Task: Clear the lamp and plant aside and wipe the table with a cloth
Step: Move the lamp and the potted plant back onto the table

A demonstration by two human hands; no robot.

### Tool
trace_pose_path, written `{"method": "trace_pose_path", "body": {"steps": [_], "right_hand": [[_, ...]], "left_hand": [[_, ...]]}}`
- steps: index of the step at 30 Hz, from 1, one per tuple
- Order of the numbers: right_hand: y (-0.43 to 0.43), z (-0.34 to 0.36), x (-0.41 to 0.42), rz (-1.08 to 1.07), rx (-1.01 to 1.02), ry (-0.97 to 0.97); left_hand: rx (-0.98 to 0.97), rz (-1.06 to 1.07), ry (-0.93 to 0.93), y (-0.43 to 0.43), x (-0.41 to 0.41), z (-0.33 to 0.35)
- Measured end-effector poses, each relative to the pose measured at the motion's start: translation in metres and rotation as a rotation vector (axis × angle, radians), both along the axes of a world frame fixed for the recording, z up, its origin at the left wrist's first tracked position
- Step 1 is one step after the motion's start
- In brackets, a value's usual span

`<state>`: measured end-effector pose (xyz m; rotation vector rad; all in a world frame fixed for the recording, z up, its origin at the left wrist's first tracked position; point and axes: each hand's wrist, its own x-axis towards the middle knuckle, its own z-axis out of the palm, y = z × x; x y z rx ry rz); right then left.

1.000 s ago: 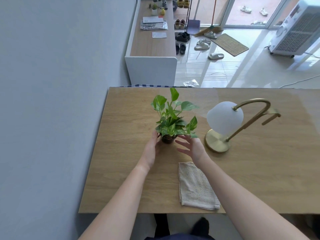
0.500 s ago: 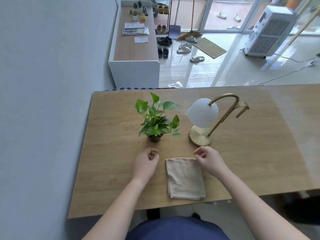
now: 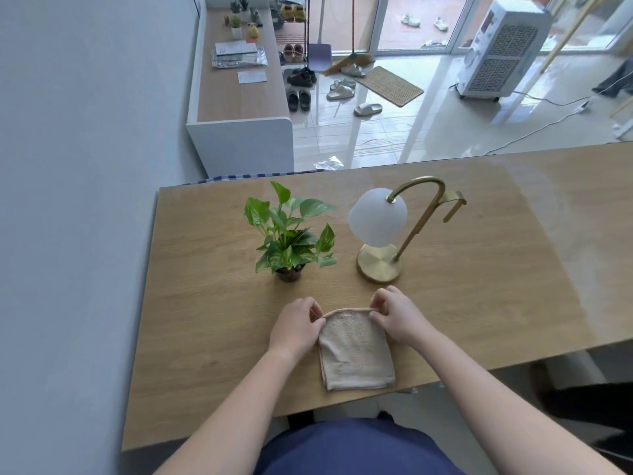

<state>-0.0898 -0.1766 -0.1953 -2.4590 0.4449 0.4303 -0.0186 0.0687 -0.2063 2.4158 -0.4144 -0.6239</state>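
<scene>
A folded beige cloth [image 3: 356, 351] lies near the front edge of the wooden table [image 3: 205, 303]. My left hand [image 3: 296, 325] pinches its far left corner and my right hand [image 3: 399, 315] pinches its far right corner; that far edge is slightly lifted. Just beyond the cloth stands a small green potted plant [image 3: 291, 238]. To the right of the plant stands a brass lamp [image 3: 380, 265] with a white globe shade.
A grey wall runs along the table's left side. Beyond the table stands a low white cabinet [image 3: 239, 132] with papers and small pots; shoes, a mat and a white air cooler [image 3: 500, 49] are on the tiled floor.
My hands drew back from the plant's pot to the cloth and now pinch its far corners. The plant and lamp stay put on the table.
</scene>
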Motion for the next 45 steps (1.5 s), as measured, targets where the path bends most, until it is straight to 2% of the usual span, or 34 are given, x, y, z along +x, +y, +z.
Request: {"method": "trace_pose_path", "body": {"steps": [9, 13, 18, 22, 27, 32, 39, 45], "right_hand": [[-0.004, 0.009, -0.001, -0.034, 0.120, 0.061], [-0.010, 0.021, -0.013, -0.100, 0.263, 0.035], [-0.027, 0.035, -0.036, -0.177, 0.469, -0.071], [-0.051, 0.058, -0.050, -0.256, 0.555, -0.180], [-0.100, 0.088, -0.075, -0.274, 0.535, -0.278], [-0.150, 0.096, -0.117, -0.282, 0.504, -0.321], [-0.196, 0.077, -0.158, -0.331, 0.567, -0.158], [-0.219, 0.032, -0.125, -0.359, 0.467, -0.064]], "left_hand": [[-0.146, 0.029, 0.138, 0.004, 0.003, 0.001], [-0.191, 0.031, 0.173, 0.006, 0.005, 0.008], [-0.301, 0.025, 0.167, -0.002, 0.001, 0.036], [-0.366, 0.034, 0.123, -0.031, -0.010, 0.071], [-0.441, 0.012, 0.066, -0.081, -0.039, 0.100], [-0.485, -0.035, 0.111, -0.128, -0.077, 0.105], [-0.438, -0.062, 0.321, -0.175, -0.110, 0.075], [-0.315, -0.003, 0.249, -0.213, -0.093, 0.033]]}}
